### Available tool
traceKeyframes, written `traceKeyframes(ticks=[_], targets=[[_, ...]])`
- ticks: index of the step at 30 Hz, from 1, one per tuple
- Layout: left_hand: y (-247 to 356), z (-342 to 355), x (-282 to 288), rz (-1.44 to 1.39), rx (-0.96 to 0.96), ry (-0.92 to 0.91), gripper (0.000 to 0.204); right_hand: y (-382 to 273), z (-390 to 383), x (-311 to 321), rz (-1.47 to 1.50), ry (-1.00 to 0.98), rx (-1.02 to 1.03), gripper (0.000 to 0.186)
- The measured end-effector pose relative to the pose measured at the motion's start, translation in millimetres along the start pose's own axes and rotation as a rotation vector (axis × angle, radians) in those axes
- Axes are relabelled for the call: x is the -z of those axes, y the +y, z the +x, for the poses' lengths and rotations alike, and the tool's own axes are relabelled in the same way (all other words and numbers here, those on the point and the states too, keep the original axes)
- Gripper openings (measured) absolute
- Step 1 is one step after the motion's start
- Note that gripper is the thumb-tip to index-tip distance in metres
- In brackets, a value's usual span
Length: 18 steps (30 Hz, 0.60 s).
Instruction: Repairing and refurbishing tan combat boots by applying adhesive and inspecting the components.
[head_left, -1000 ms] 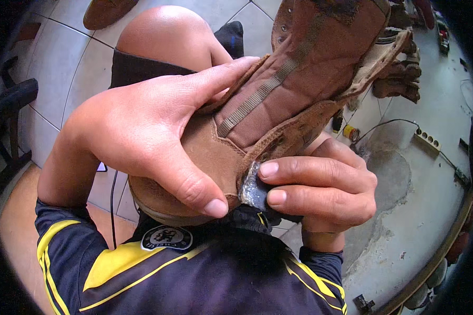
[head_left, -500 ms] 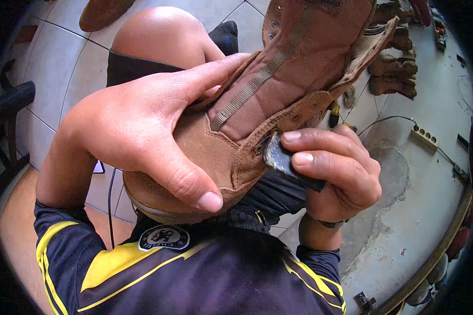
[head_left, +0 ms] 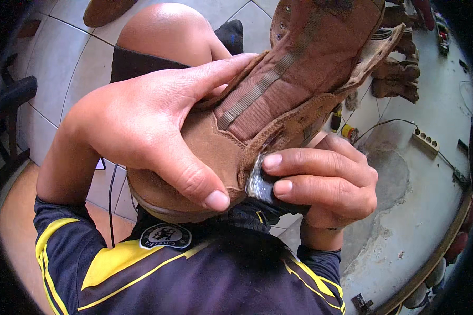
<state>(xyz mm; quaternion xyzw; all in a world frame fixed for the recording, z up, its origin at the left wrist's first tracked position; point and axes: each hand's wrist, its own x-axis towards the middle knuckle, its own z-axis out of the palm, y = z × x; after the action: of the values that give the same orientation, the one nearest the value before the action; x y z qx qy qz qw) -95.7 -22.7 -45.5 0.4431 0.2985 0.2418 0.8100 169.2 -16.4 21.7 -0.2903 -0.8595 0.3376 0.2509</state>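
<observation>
A brown suede boot (head_left: 207, 128) without laces lies tilted across my lap, its toe toward me and its fabric tongue (head_left: 268, 94) pointing up and right. My left hand (head_left: 142, 123) is clamped over the toe and front, thumb near the toe and fingers out of sight on the far side. Between the fingertips of my right hand (head_left: 326, 181) is a small dark flat piece (head_left: 258, 185) with a shiny, worn edge. That edge touches the suede at the lower end of the boot's right eyelet flap (head_left: 294, 126). The exact kind of piece is unclear.
Several brown shoes or boots (head_left: 397, 79) lie at the upper right. A power strip (head_left: 425, 140) and its cable rest on the grey floor, near a yellow roll (head_left: 349, 132). Dark furniture (head_left: 10, 100) stands at left, and a black cable (head_left: 111, 210) runs beside my left arm.
My right hand has slid the dark piece down and left along the flap toward the toe. The boot and my left hand have shifted slightly right.
</observation>
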Motion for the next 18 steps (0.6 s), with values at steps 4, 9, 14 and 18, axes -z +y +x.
traceKeyframes(ticks=[4,9,14,18], targets=[[-2.2,0.4,0.2,-0.033,-0.014,-0.005,0.139,3.8,-0.8,0.7,0.067,-0.041,0.000,0.034],[-3.7,0.3,1.9,-0.043,-0.051,-0.024,0.138,2.8,2.2,-3.5,0.064,0.048,0.057,0.032],[0.2,0.3,-1.7,-0.050,-0.038,-0.020,0.138,0.4,5.4,-0.5,0.010,-0.047,0.054,0.040],[-0.2,-1.4,-0.5,-0.043,-0.003,-0.008,0.139,1.7,4.8,-2.4,0.019,-0.007,0.043,0.043]])
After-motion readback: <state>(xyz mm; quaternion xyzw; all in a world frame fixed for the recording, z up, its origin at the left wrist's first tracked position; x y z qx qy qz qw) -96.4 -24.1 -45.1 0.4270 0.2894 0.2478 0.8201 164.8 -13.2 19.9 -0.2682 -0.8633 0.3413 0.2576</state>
